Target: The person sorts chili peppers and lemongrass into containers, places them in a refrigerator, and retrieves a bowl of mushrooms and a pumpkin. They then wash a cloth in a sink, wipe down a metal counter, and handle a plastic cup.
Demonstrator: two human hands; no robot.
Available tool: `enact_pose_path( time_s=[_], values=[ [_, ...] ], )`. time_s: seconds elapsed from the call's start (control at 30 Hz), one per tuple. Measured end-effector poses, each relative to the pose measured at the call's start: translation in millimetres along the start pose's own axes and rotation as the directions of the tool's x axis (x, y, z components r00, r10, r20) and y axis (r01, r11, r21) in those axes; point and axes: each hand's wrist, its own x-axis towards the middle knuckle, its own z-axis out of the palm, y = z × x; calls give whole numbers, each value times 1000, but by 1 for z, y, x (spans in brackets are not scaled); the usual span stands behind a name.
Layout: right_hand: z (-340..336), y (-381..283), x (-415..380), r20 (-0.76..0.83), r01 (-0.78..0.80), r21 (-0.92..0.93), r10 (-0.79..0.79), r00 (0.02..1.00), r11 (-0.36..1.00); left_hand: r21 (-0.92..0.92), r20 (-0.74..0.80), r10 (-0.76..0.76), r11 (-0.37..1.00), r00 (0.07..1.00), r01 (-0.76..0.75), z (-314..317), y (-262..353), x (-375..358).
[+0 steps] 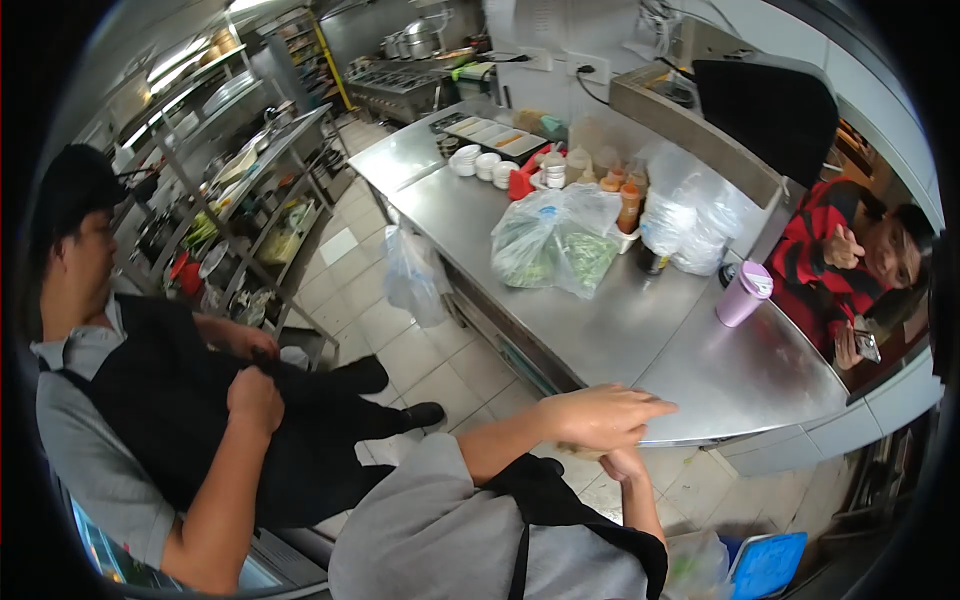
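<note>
My left hand [612, 414] is held out in front of my apron, near the front edge of the steel counter [640, 350]. Its fingers are stretched out, pointing to the right, and nothing shows in them. Just below it is my right hand [625, 463], close against the left or touching it; its fingers are mostly hidden under the left hand. Farther back on the counter lies a clear plastic bag of green leaves [560, 245]. A lilac lidded cup [745, 293] stands to the right.
A co-worker in a black apron [150, 390] stands at the left. Beyond the counter, a person in red and black [815, 250] holds a phone [866, 340]. Sauce bottles [628, 205], white bowls [485, 167] and a bag of white items [690, 225] line the back. A blue lid [768, 568] is at lower right.
</note>
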Motion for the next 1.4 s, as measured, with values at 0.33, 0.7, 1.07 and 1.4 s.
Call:
enact_pose_path(
  time_s=[0.33, 0.7, 1.07, 1.4],
  values=[
    [13, 21, 9, 31, -46, 103, 43, 999, 994, -63, 22, 430, 902, 903, -428, -4, 45, 47],
    [-14, -53, -15, -61, 79, 106, -73, 995, 991, -462, -150, 51, 879, 987, -116, 1, -35, -15],
    [26, -60, 6, -10, 162, -478, -190, 982, 863, -730, -416, -297, 673, 859, -121, 73, -93, -31],
    [11, -77, -13, -111, 72, -616, -177, 978, 784, -725, -339, -319, 688, 885, -30, 56, -89, -34]
  ],
)
